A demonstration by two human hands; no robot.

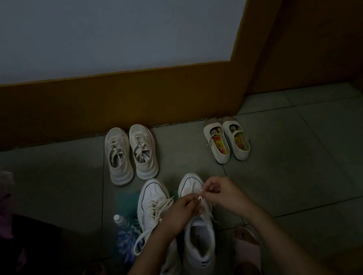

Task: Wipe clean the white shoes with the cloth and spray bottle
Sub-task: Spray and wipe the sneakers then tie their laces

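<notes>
**Head view, both hands at the lacing.** We see the left hand (182,212) and the right hand (219,193) meeting above the forepart of one white sneaker (198,233). Each hand has its fingers curled and pinches the lace (200,199) of that shoe. The two pinches sit close together, the right one a little farther from the body than the left.

Directly beneath the grip lies the laced part of the held sneaker, with its open collar nearer the body. Just to the left of the grip, under the left forearm, stands the second white sneaker (155,212). Its loose lace end (142,237) trails toward the body and to the left.

Farther left of the grip stands a clear bottle (120,221) with a pale cap, and the blue patterned cloth (127,242) lies just beside it, nearer the body. In the dim light we cannot tell what kind of head the bottle has.

Beyond the grip, against the brown skirting (97,103), rests a pair of beige sneakers (131,153). Beyond and to the right of the grip rests a pair of strapped flat shoes (227,140). All of these stand on the tiled floor (301,164).
</notes>
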